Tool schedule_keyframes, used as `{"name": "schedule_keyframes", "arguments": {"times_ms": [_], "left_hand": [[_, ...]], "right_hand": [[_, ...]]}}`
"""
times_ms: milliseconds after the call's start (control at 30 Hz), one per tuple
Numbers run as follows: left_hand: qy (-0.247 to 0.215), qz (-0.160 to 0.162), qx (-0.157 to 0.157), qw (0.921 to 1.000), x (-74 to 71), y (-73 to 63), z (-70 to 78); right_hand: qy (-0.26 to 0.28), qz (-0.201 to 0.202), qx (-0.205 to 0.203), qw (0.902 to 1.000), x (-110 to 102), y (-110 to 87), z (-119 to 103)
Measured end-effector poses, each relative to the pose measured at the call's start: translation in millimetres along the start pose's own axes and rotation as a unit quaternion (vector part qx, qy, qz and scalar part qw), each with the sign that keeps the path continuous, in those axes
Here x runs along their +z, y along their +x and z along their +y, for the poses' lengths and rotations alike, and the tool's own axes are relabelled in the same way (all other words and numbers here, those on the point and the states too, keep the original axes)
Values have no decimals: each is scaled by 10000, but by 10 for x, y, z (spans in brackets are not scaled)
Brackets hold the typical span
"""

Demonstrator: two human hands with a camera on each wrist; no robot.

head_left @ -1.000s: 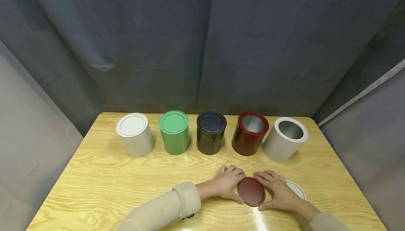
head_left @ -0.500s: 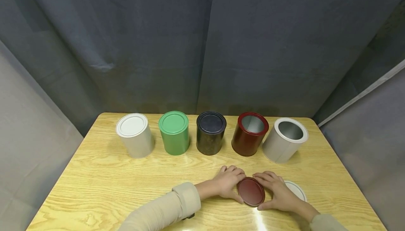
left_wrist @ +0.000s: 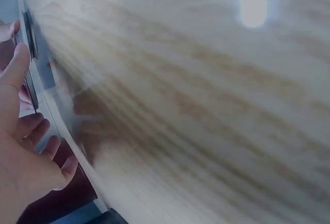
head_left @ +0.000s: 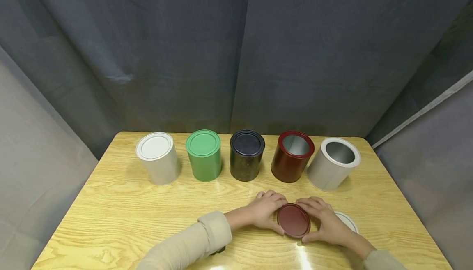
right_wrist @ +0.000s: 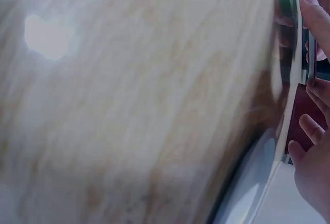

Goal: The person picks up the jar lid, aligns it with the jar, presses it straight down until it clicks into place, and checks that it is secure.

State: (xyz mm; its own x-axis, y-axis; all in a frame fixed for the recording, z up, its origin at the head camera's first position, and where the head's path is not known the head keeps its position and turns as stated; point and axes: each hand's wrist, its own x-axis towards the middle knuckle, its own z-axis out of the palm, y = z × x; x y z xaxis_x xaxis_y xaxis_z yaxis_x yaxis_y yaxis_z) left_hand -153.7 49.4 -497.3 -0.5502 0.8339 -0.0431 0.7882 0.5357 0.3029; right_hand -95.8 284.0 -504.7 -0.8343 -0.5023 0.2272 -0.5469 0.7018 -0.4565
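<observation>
A dark red can lid is between my two hands, held by its rim from both sides. My left hand grips the left edge, thumb at the near side and fingers at the far side. My right hand holds the opposite edge in the same way. Both wrist views show the lid edge-on, raised off the wooden tabletop. Beyond it stands the open dark red can, its bare metal inside showing. A white lid lies partly hidden behind my right hand.
An open white can stands right of the red one. To the left are a black can, a green can and another white can, all with lids on. Grey curtains enclose the wooden table.
The dark red lid has shifted slightly away from me and up off the table, both hands moving with it. The cans have stayed in place.
</observation>
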Motion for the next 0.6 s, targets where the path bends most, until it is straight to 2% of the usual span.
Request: {"name": "schedule_keyframes", "arguments": {"times_ms": [300, 600], "left_hand": [[-192, 89, 150, 9997, -48, -17, -28], [-394, 215, 269, 9986, -86, -78, 3]], "right_hand": [[127, 72, -77, 9999, -44, 11, -23], [366, -124, 37, 9992, -114, 24, -86]]}}
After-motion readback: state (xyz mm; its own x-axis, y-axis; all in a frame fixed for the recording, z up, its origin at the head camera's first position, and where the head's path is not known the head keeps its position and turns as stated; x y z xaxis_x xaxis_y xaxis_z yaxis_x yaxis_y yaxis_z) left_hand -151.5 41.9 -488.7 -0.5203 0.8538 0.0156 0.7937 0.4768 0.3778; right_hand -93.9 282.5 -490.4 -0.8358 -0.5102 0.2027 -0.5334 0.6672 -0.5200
